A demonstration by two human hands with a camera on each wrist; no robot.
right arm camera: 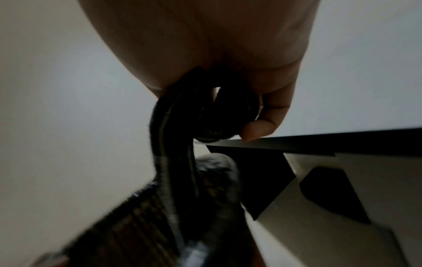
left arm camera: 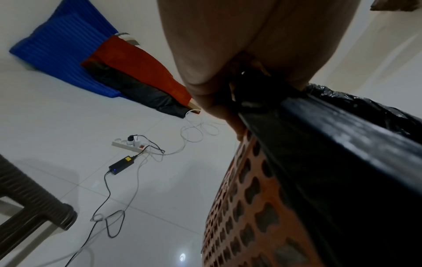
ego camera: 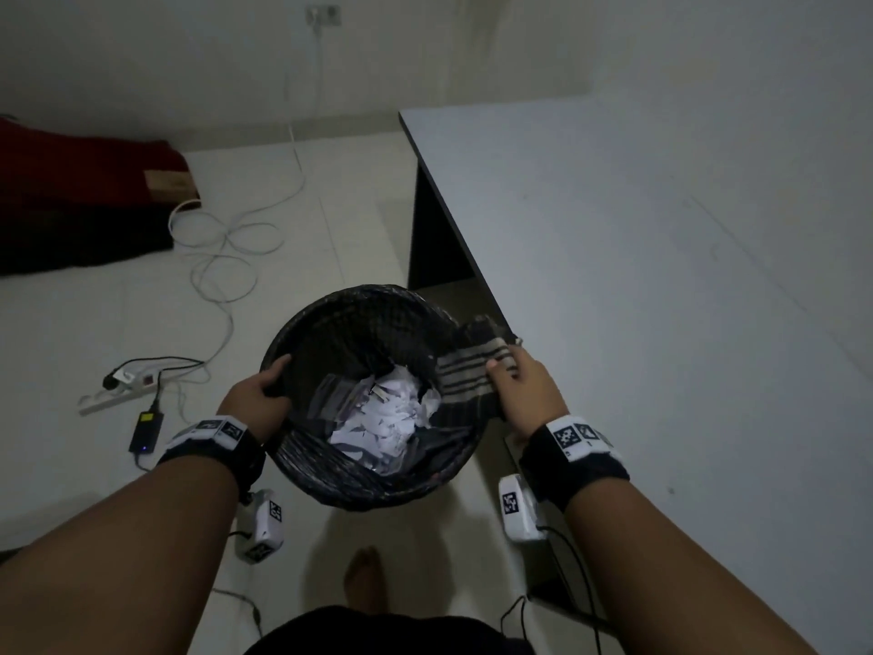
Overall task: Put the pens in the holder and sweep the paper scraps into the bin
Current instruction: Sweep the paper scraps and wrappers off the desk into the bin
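A round bin [ego camera: 330,323] lined with a black bag hangs beside the table's left edge, and white paper scraps [ego camera: 387,418] lie inside it. My left hand [ego camera: 264,390] grips the bin's near-left rim; the left wrist view shows the fingers curled over the black rim [left arm camera: 319,126] above an orange perforated wall [left arm camera: 246,207]. My right hand [ego camera: 515,385] holds a dark striped cloth [ego camera: 467,371] at the table edge, draped over the bin's right rim. In the right wrist view the cloth [right arm camera: 173,162] hangs from the curled fingers [right arm camera: 262,126]. No pens or holder are in view.
The grey table [ego camera: 661,276] fills the right side. On the tiled floor at the left lie a power strip [ego camera: 118,390], a black adapter [ego camera: 146,430] and looped white cables [ego camera: 226,248]. A red and black bundle [ego camera: 80,200] lies at far left. A bare foot [ego camera: 363,579] stands below the bin.
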